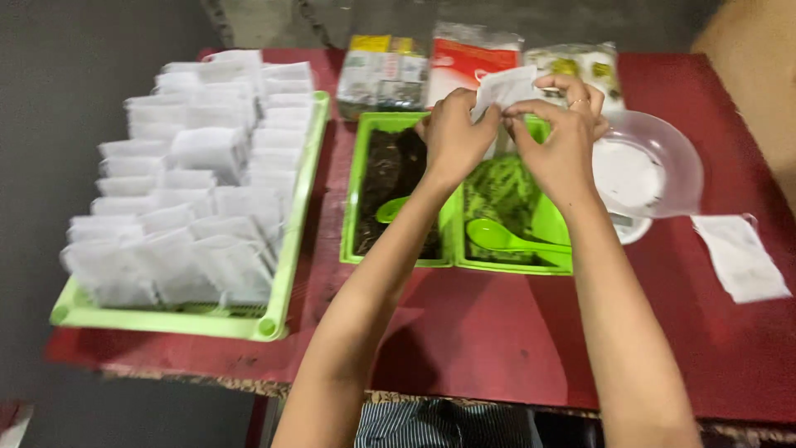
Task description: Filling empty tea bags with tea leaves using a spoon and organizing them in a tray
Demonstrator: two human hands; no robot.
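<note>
My left hand [452,133] and my right hand [560,137] are both raised over two green trays, pinching the top edge of a small white pouch [507,85] between them. A ring shows on a finger of the right hand. Under the left hand sits a green tray of dark dried leaves [358,178] with a green spoon [391,210] in it. Under the right hand is a green tray of greenish dried leaves [549,222] holding another green spoon [502,239].
A large green tray [290,241] at the left is packed with several filled white pouches. A clear bowl [663,158] stands at the right on a white scale, with an empty pouch [740,257] beyond it. Printed packets [385,70] lie at the back of the red table [497,332].
</note>
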